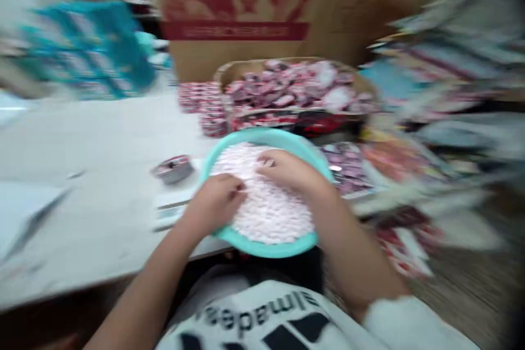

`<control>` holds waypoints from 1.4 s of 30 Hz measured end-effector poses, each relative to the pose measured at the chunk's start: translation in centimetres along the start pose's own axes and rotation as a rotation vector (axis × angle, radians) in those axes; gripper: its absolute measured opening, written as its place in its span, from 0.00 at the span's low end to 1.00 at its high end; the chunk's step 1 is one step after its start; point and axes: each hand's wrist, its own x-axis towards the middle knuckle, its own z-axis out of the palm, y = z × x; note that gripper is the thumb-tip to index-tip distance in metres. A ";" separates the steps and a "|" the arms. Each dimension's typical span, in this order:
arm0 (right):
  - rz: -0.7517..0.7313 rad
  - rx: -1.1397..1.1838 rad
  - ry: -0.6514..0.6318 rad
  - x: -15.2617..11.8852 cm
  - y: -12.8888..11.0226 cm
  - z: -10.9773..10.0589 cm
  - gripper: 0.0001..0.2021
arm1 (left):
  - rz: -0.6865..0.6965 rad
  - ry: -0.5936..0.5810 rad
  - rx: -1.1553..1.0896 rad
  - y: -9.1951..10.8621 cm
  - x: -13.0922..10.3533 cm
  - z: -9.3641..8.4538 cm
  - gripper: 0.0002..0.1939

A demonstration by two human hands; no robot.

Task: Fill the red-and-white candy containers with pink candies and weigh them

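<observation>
A round turquoise basin (268, 250) full of small white pieces (270, 213) sits at the table's front edge, close to my body. Over its left side is my left hand (217, 199), fingers curled together against the pieces; what they hold, if anything, is too small to tell. My right hand (287, 172) reaches in from the right, with thumb and fingers pinched above the pieces, and its contents are blurred. To the left, a round tin-like container (174, 169) stands on a small white device (170, 208).
Behind the basin lies an open box (221, 74) of red and white packets, with stacked packets (191, 97) beside it. A large cardboard box (241, 11) stands at the back. Blue packages (90, 49) are back left; piled papers and bags (459, 65) fill the right.
</observation>
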 end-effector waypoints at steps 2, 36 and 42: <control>0.045 -0.021 0.051 -0.9 0.6 -1.7 0.20 | 0.013 0.173 -0.059 -0.5 -0.3 0.5 0.08; 0.053 -0.075 0.055 -0.2 2.0 -4.5 0.27 | 0.181 0.251 -0.224 -2.2 -0.8 1.3 0.10; 0.176 -0.097 -0.040 -1.7 1.4 -6.0 0.27 | 0.131 0.484 -0.405 -2.3 -1.3 -1.2 0.07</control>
